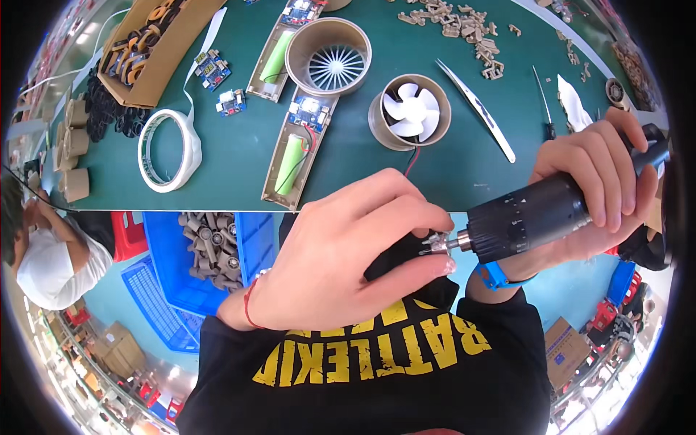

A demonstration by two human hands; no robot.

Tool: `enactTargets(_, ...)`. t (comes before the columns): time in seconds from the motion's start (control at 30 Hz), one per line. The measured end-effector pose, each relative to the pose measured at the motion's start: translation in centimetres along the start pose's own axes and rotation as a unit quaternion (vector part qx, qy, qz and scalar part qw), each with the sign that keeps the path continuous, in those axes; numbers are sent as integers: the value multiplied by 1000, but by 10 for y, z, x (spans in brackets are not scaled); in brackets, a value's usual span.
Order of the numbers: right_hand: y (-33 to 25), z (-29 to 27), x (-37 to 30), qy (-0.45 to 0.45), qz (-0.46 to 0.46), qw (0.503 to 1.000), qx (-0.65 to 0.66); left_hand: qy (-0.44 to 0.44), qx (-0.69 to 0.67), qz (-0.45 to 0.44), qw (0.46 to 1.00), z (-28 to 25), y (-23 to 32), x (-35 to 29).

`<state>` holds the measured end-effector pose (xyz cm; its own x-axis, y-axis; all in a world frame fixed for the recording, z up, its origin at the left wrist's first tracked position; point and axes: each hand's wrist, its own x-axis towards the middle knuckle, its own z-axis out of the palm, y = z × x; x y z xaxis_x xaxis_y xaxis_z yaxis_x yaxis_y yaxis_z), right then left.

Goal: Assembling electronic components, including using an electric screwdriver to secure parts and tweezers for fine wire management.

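In my right hand (598, 170) is a black electric screwdriver (529, 217), lying level with its bit toward the left. My left hand (348, 254) curls its thumb and forefinger around the bit end (438, 244), where small shiny metal pieces, perhaps screws, cluster. What those fingertips pinch is too small to make out. Beyond them on the green table stands a round beige housing with a white fan (413, 112), a red wire trailing from it. Left of it lies a beige casing (304, 145) with a green battery and a blue circuit board.
A second casing with a green battery (279, 56) lies behind a beige ring (330, 58). White tweezers (478, 112), a tape roll (169, 151), loose circuit boards (212, 70) and scattered beige parts (467, 29) lie about. Below the table edge is a blue crate (254, 246) of parts.
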<state>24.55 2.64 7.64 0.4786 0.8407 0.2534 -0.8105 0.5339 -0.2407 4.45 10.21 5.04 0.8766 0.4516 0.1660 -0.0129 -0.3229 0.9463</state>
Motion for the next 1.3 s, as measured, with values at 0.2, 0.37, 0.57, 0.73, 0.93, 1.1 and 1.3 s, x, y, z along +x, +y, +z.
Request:
enactTargets(0.2, -9, -8, 4, -29, 12, 999, 9, -56, -211, -152, 964, -6, -1, 1)
enactTargets(0.37, -4, -4, 5, -33, 40, 999, 7, -71, -185, -153, 968, -7, -2, 5)
enactTargets(0.57, -4, -2, 6, -37, 58, 998, 8, -74, -197, -145, 967, -3, -5, 6)
enactTargets(0.73, -14, 0, 3, -7, 53, 998, -28, -71, -156, -124, 977, -3, -3, 9)
enactTargets(0.93, -16, 2, 1, 5, 49, 997, -62, -83, -107, -50, 990, -5, -2, 11)
enactTargets(1.1, -14, 0, 4, -16, 62, 996, -58, -68, -122, -72, 988, 2, -3, 6)
enactTargets(1.3, -20, -13, 7, -47, 63, 997, -16, -109, -149, -95, 978, 11, -5, 7)
